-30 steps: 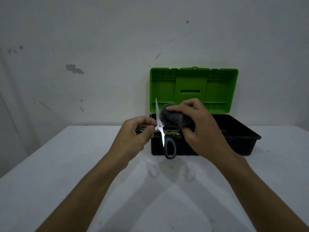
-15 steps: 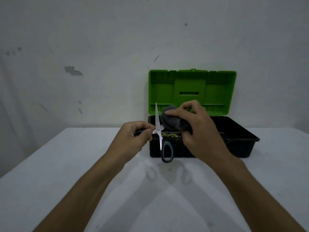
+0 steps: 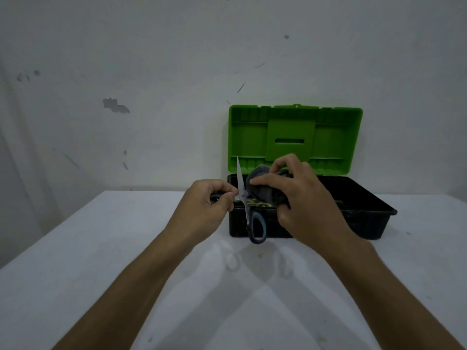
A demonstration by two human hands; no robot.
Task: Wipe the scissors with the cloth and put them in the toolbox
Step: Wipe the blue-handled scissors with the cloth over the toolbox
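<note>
The scissors [image 3: 243,193] are spread wide above the table, one silver blade pointing up, a blue-grey handle loop hanging below. My left hand [image 3: 204,210] grips the other handle, mostly hidden in the fist. My right hand [image 3: 303,205] holds a bunched grey cloth [image 3: 265,190] pressed against the blade that points right, which the cloth hides. Behind both hands stands the toolbox [image 3: 366,213], a black tub with its green lid [image 3: 294,137] raised upright.
Some pale green items [image 3: 257,203] lie inside the toolbox at its left front. The white table [image 3: 126,261] ends at a left edge and meets a scuffed white wall behind the toolbox.
The cloth and my right hand have shifted slightly along the blade. The scissors and my left hand stay in about the same place; the view has tilted a little.
</note>
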